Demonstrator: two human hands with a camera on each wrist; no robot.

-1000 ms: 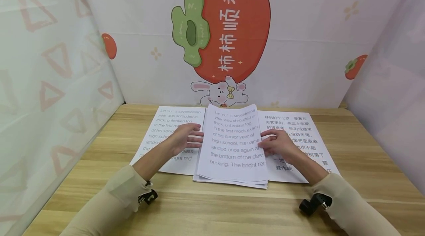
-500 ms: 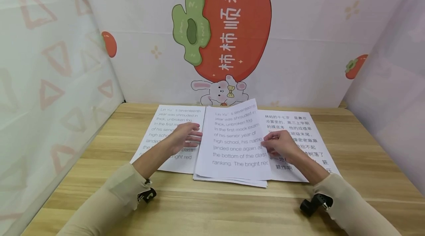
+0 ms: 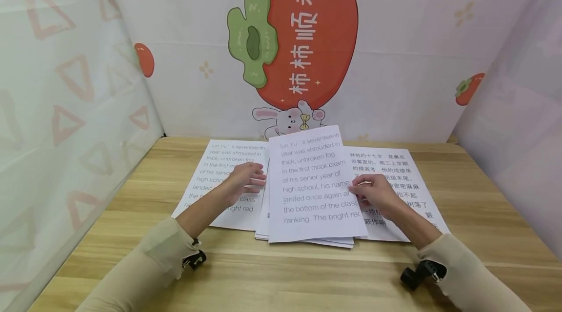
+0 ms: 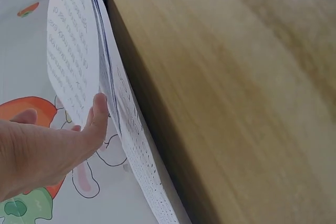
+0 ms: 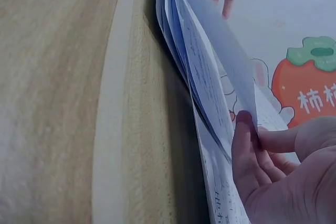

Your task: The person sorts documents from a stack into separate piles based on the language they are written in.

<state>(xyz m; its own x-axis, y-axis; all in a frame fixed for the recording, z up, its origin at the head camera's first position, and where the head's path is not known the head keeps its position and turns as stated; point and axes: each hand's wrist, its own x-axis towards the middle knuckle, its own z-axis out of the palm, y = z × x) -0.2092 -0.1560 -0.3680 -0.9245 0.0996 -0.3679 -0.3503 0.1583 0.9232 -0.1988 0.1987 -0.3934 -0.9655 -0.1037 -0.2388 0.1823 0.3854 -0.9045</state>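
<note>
Two hands [image 3: 243, 183] [image 3: 374, 192] — one raised sheet [image 3: 313, 180]

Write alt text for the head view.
A person's right hand pinches the edge of a raised English sheet over a paper stack; the left hand is near the sheet's opposite edge. An English page lies left, a Chinese page right.

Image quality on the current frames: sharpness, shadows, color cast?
Head: soft, even light; print on the lifted sheet readable, left backdrop panel pale and washed out. Left wrist: wooden tabletop grain soft, dark shadow band along its papered side. Right wrist: paper stack tinted bluish, dark shadow alongside, page print mostly hard to read.
</note>
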